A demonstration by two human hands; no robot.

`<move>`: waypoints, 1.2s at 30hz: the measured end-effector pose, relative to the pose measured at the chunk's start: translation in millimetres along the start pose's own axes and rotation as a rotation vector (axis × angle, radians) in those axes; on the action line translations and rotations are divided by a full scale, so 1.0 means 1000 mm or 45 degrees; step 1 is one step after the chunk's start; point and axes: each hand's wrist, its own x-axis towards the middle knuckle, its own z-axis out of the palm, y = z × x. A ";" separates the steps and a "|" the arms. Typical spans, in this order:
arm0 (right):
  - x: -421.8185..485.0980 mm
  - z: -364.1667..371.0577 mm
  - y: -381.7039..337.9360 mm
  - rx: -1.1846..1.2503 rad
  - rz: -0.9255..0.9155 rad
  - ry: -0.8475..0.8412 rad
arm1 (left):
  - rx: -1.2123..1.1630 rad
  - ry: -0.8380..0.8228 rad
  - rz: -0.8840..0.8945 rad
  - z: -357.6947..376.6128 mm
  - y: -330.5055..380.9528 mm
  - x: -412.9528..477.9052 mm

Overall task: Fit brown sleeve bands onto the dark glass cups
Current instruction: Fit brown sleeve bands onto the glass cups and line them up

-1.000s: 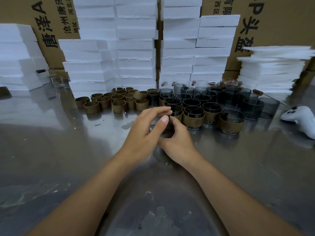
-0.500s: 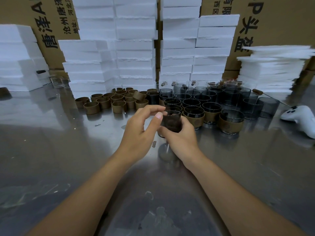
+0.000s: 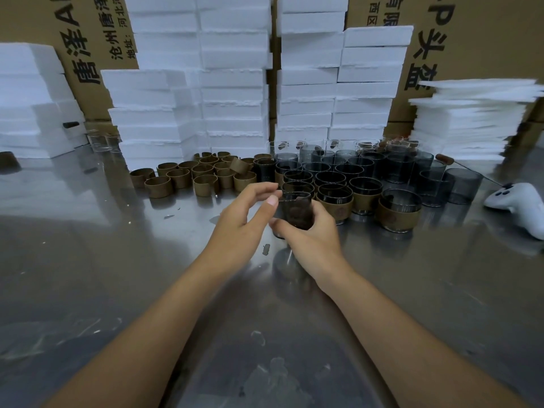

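— How is the cup looking?
— The cup [image 3: 295, 206] is showing dark, smoky glass up top and a brown tint lower down. I cannot tell whether that is a band.
— Where is it?
— It is being held above the worktop [image 3: 117, 275]. The right hand [image 3: 312, 240] is curling round its lower half. The left hand [image 3: 241, 219] is hovering beside the rim, fingers loosely spread, gripping nothing. Banded cups [image 3: 397, 212] are standing just behind, loose bands [image 3: 203, 175] further left.

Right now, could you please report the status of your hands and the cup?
Right hand grip on one dark round glass cup. Left hand open beside its rim. Brown-banded glass cups crowd close behind.
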 end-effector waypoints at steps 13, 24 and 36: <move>-0.004 0.003 -0.003 -0.034 -0.130 -0.182 | -0.241 0.000 -0.179 0.002 -0.001 0.003; 0.005 -0.001 -0.010 0.193 0.258 0.016 | -0.191 0.195 -0.156 -0.004 -0.007 0.007; 0.002 -0.006 -0.024 0.726 0.600 -0.111 | -0.183 0.011 -0.107 0.006 -0.003 -0.001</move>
